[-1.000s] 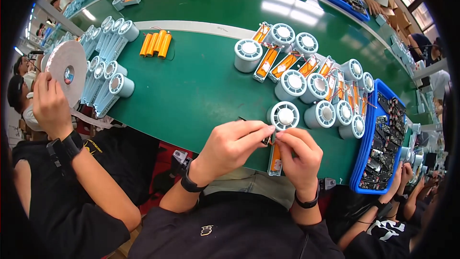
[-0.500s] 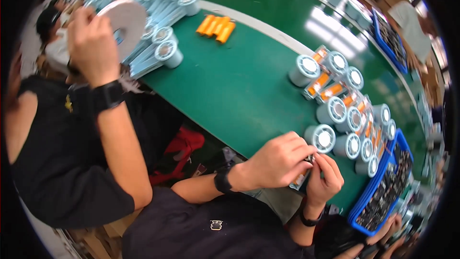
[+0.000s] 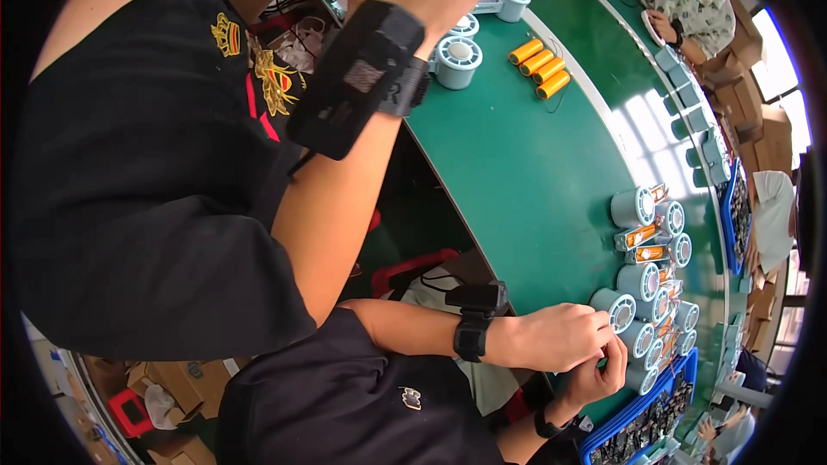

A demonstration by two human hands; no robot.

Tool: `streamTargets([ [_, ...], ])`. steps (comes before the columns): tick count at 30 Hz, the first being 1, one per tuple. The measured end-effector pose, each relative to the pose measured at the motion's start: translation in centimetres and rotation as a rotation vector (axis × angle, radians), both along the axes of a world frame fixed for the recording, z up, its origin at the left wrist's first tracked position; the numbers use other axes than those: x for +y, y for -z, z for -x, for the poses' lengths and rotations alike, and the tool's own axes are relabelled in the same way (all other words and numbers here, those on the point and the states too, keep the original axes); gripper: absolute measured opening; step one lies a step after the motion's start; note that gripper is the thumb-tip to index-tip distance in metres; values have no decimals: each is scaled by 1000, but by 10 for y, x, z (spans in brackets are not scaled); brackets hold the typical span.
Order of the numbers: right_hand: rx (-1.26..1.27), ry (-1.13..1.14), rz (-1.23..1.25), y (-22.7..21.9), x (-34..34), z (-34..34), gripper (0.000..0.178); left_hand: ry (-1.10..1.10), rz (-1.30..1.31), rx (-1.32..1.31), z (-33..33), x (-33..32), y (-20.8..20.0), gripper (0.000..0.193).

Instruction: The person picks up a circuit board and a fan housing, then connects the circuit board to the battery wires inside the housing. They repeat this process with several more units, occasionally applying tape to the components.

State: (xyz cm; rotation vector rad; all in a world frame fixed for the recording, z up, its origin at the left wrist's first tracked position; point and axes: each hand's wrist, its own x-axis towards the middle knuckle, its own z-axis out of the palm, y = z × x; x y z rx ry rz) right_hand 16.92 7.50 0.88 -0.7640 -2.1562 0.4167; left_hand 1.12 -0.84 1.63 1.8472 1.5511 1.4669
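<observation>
My left hand (image 3: 560,336), with a black watch on its wrist, is closed at the near edge of the green table (image 3: 517,172). My right hand (image 3: 603,377) meets it fingertip to fingertip. Both pinch a small part that the fingers almost wholly hide. They are right beside a pale grey cylinder (image 3: 613,306) standing on end, the nearest one of a cluster of like cylinders (image 3: 650,284).
A co-worker in a black shirt fills the left, the forearm (image 3: 345,164) with a black wristband raised over the table edge. More grey cylinders and orange parts (image 3: 642,237) stand beyond my hands. A blue tray (image 3: 655,418) of dark parts is at lower right. Yellow cylinders (image 3: 538,69) lie farther up.
The view has swung left and rolled, so the co-worker now looms large. My hands stay together by the same grey cylinder, now at lower right.
</observation>
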Motion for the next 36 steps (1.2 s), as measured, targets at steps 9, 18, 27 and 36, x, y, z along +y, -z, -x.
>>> streamTargets([
  [9, -23, -76, -82, -4, 8, -1, 25, -54, -58, -152, 3, 0, 4, 16],
  [18, -86, -90, -57, -6, 14, -9, 22, 86, 41, -199, 15, 2, -3, 27],
  [27, -124, -148, -178, -11, 19, 0, 20, 32, 86, -293, 11, 6, 1, 28],
  [36, -83, -222, -40, -14, 23, -6, 16, 150, 130, -210, 28, 13, -5, 25],
])
